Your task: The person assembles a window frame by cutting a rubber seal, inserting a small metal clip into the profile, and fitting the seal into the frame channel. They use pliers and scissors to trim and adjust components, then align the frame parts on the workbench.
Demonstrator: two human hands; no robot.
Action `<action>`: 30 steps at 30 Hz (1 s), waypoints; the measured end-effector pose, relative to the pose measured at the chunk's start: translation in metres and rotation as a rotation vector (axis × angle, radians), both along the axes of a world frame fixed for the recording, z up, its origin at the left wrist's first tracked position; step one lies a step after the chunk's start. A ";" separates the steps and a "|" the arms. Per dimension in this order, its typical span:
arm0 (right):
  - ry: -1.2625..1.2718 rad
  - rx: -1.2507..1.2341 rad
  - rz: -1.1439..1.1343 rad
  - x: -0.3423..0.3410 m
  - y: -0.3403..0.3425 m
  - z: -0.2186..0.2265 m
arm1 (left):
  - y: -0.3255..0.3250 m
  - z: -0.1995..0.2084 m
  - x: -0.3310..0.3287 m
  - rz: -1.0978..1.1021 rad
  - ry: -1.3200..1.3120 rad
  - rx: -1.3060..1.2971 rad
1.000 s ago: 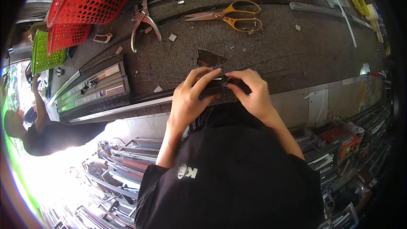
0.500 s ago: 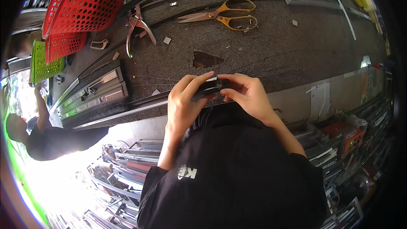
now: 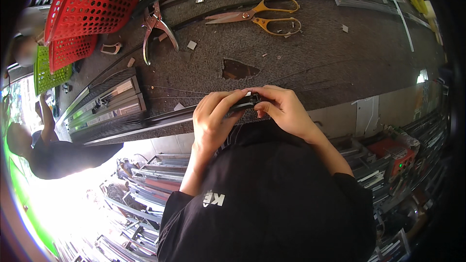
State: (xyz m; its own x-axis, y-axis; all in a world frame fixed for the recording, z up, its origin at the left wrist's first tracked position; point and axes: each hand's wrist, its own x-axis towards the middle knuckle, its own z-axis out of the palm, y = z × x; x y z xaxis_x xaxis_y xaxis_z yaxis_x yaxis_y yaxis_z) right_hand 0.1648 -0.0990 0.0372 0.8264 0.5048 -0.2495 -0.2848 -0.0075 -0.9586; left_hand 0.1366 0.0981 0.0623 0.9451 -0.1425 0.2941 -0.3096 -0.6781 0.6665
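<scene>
My left hand (image 3: 211, 114) is closed around the end of a long dark metal profile (image 3: 182, 117), which runs off to the left along the near edge of the carpeted bench. At that same end, the fingers and thumb of my right hand (image 3: 286, 112) pinch a small dark fitting (image 3: 255, 100). The fitting sits against the profile's end; its exact shape is partly hidden by my fingers. The index fingertips of both hands nearly meet above it. Beyond my hands lie yellow-handled scissors (image 3: 246, 15) and metal hand pliers (image 3: 154, 23).
Red perforated baskets (image 3: 97, 5) and a green basket (image 3: 47, 73) stand at the far left. Bundled profiles (image 3: 104, 101) lie on the bench, left of my hands. Another person (image 3: 63, 157) is at the left. Racks of metal lengths (image 3: 145, 177) fill the space below the bench.
The gap between my two hands has narrowed at the profile's end. My left fingers have come down and right, closer to the right fingertips. The view has shifted slightly.
</scene>
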 end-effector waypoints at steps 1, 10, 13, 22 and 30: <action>-0.022 0.000 0.006 0.001 0.000 0.001 | 0.000 0.000 0.000 -0.002 -0.008 -0.005; -0.051 -0.017 0.141 0.016 -0.009 0.004 | 0.001 -0.001 0.003 -0.033 -0.075 0.025; -0.022 0.003 0.177 0.021 -0.009 0.003 | 0.001 -0.001 0.004 -0.031 -0.068 0.024; 0.119 0.095 0.090 0.015 -0.005 -0.001 | 0.005 -0.006 0.007 -0.071 -0.186 0.060; 0.209 0.125 0.005 -0.002 0.000 -0.004 | 0.008 -0.009 0.005 -0.109 -0.225 0.112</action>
State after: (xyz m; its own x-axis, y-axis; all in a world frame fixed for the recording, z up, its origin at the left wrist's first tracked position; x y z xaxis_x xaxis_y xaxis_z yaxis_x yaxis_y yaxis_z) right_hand 0.1631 -0.0994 0.0331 0.7608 0.5461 -0.3506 -0.4775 0.1053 -0.8723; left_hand 0.1418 0.1062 0.0529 0.8350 -0.2837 0.4714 -0.5169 -0.6982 0.4954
